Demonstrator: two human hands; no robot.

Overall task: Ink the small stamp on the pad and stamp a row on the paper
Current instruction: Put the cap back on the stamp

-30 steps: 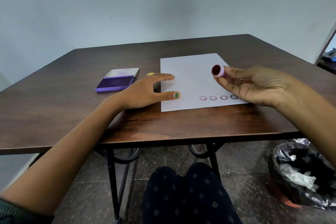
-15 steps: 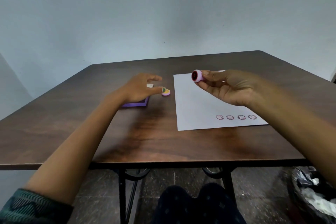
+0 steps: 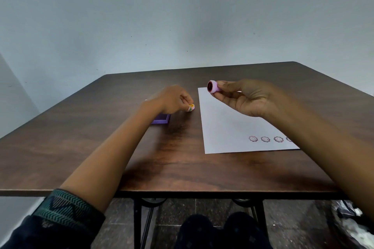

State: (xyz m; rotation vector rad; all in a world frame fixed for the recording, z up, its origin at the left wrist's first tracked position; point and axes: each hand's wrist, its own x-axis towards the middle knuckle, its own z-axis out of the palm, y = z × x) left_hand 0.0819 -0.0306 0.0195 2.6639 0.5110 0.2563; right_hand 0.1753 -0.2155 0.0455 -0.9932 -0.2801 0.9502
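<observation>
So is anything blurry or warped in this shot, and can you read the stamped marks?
Head view: wide-angle warp bows the table edges; the left hand looks slightly soft; soft, even light with a mild sheen on the wood; the stamped marks on the paper are sharp enough to count three, a fourth hidden by the right forearm.

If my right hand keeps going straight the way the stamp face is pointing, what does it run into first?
The right hand holds the small stamp above the paper, its face pointing leftward. That way the left hand, at the small yellow piece, looks first in line, though it sits lower, so the stamp might pass over it.
</observation>
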